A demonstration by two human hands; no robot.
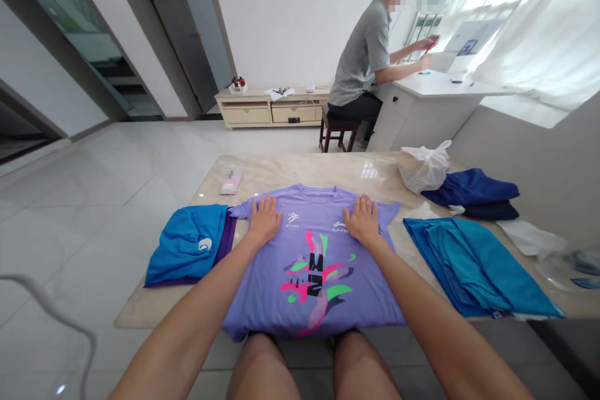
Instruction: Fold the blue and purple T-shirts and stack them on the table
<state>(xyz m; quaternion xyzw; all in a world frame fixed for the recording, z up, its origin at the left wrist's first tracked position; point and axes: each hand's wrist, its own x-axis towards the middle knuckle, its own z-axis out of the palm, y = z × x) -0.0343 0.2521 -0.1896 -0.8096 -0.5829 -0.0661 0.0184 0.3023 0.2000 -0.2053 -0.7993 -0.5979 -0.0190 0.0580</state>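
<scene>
A purple T-shirt (267, 275) lies spread out, front side up, with its collar away from me and its hem over the table's near edge. White logos and a bright pink, green and black print show on its front. Flat on the shirt near its left shoulder rests my left hand (265, 220), fingers stretched out. My right hand (362, 220) lies the same way near the right shoulder, palm down. Neither hand grips the cloth. Beside the shirt on the left is a folded blue garment (187, 244) on a dark purple one (227, 239).
Folded blue garments (482, 262) lie on the table (300, 169) at right. Behind them are a white plastic bag (425, 165) and dark blue clothes (473, 190). A small pink box (231, 182) stands at the back left. A person (363, 50) sits at a white desk (435, 84) beyond.
</scene>
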